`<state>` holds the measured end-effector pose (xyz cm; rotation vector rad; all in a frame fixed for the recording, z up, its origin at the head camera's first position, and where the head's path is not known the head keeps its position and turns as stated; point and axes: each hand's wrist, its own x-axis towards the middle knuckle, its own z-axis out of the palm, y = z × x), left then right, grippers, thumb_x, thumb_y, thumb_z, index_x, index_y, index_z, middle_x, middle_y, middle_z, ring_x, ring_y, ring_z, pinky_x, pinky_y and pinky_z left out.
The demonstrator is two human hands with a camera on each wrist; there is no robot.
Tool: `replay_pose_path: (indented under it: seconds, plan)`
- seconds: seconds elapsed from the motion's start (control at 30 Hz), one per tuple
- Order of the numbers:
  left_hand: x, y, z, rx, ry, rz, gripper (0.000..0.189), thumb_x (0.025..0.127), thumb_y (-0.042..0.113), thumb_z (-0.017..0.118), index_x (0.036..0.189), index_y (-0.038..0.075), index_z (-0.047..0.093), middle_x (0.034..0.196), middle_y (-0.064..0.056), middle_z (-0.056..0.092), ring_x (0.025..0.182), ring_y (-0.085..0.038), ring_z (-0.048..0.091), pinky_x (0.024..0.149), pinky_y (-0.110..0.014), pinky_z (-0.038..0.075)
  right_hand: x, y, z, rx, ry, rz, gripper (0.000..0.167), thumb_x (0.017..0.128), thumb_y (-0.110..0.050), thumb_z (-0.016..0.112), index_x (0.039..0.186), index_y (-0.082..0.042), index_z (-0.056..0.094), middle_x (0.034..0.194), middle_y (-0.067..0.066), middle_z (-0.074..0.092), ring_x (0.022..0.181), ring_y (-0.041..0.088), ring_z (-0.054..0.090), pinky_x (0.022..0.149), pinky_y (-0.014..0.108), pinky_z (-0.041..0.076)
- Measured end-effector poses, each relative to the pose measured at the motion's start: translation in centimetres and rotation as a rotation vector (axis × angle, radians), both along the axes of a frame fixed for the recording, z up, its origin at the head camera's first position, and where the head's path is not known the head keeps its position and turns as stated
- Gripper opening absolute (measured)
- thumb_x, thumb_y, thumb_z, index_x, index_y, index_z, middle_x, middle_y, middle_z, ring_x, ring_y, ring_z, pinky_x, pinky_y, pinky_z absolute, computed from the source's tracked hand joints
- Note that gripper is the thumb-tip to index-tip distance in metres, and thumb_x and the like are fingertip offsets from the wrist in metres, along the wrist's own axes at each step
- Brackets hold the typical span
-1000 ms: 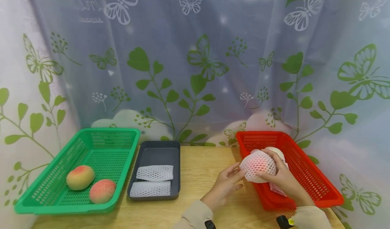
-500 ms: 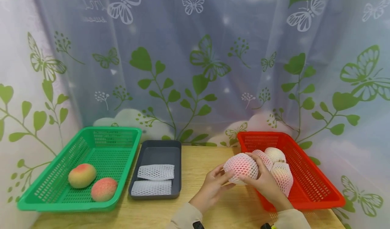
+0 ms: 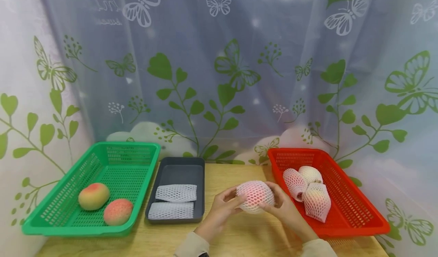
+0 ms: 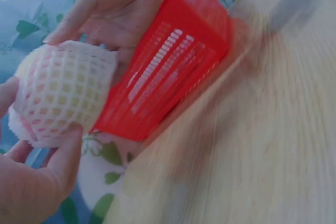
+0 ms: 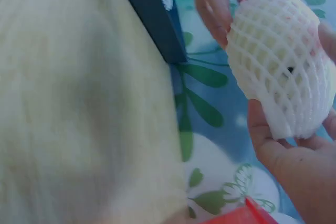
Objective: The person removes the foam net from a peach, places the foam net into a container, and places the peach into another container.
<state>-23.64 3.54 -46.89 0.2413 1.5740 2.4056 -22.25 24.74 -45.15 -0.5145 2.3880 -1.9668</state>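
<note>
Both hands hold one peach in a white foam net sleeve [image 3: 256, 196] above the wooden table, between the dark tray and the red basket. My left hand [image 3: 222, 210] grips its left side, thumb in front. My right hand [image 3: 286, 210] grips the right side, its thumb on the lower front. In the left wrist view the net-covered peach [image 4: 63, 90] shows pale yellow through the mesh. The right wrist view shows the net's end [image 5: 286, 129] close to the right palm, and a small dark spot [image 5: 290, 70] through the mesh.
At right stands a red basket [image 3: 359, 196] with three net-sleeved fruits [image 3: 316, 200]. A green basket [image 3: 137, 162] at left holds two bare peaches [image 3: 94, 197]. Beside it, a dark grey tray [image 3: 178, 173] carries two flat foam nets [image 3: 176, 193]. A patterned curtain [image 3: 191, 78] hangs behind.
Both hands have carried the net-sleeved peach left, from over the red basket to above the table. The three sleeved fruits in the red basket have come into full view.
</note>
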Motion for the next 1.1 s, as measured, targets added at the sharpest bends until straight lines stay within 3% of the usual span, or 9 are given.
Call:
replay_pose_path:
  seconds: [0.13, 0.27, 0.5, 0.6, 0.87, 1.1]
  plan:
    - [-0.1, -1.2, -0.2, -0.115, 0.043, 0.048, 0.057, 0.084, 0.02, 0.075, 0.131, -0.004, 0.054, 0.126, -0.016, 0.056, 0.093, -0.016, 0.064, 0.082, -0.032, 0.056, 0.0, -1.0, -1.2, 0.013, -0.049, -0.04, 0.059, 0.087, -0.005, 0.069, 0.139, -0.003, 0.041, 0.133, 0.018, 0.048, 0.108, 0.014, 0.056, 0.083, 0.028, 0.054]
    - [0.1, -2.0, -0.9, -0.186, 0.055, 0.097, 0.056, 0.085, 0.019, 0.075, 0.13, -0.006, 0.054, 0.131, -0.021, 0.052, 0.097, -0.018, 0.062, 0.082, -0.032, 0.056, 0.1, -2.0, -2.6, -0.032, -0.125, -0.024, 0.061, 0.087, -0.008, 0.069, 0.14, -0.003, 0.041, 0.134, 0.017, 0.047, 0.108, 0.016, 0.057, 0.084, 0.029, 0.054]
    - [0.6, -2.2, -2.7, -0.272, 0.012, 0.199, 0.052, 0.087, 0.018, 0.072, 0.13, -0.005, 0.054, 0.136, -0.026, 0.049, 0.118, -0.032, 0.052, 0.087, -0.033, 0.054, -0.8, -3.1, -6.1, -0.205, -0.269, 0.03, 0.064, 0.088, -0.01, 0.068, 0.143, -0.003, 0.035, 0.133, 0.014, 0.047, 0.106, 0.02, 0.059, 0.087, 0.035, 0.053]
    - [0.6, -2.1, -3.5, -0.294, -0.014, 0.24, 0.051, 0.087, 0.015, 0.071, 0.13, -0.006, 0.053, 0.136, -0.026, 0.049, 0.12, -0.035, 0.051, 0.089, -0.033, 0.053, -1.0, -3.5, -7.4, -0.202, -0.325, 0.023, 0.068, 0.088, -0.017, 0.07, 0.144, -0.006, 0.035, 0.139, 0.014, 0.043, 0.108, 0.019, 0.059, 0.089, 0.033, 0.052]
    - [0.5, -2.0, -4.8, -0.283, -0.05, 0.278, 0.051, 0.087, 0.01, 0.069, 0.131, -0.008, 0.051, 0.128, -0.025, 0.055, 0.111, -0.026, 0.055, 0.089, -0.028, 0.052, -1.7, -4.0, -8.0, -0.111, -0.265, -0.02, 0.061, 0.089, -0.012, 0.068, 0.142, -0.002, 0.041, 0.143, 0.019, 0.043, 0.116, 0.018, 0.052, 0.092, 0.024, 0.047]
    - [0.0, -1.7, -5.3, -0.276, -0.048, 0.302, 0.05, 0.091, 0.01, 0.065, 0.133, -0.011, 0.048, 0.13, -0.03, 0.052, 0.121, -0.039, 0.05, 0.097, -0.036, 0.049, -2.2, -4.3, -7.7, -0.027, -0.243, -0.087, 0.056, 0.088, -0.015, 0.071, 0.138, -0.005, 0.048, 0.137, 0.015, 0.052, 0.118, 0.022, 0.05, 0.098, 0.03, 0.041]
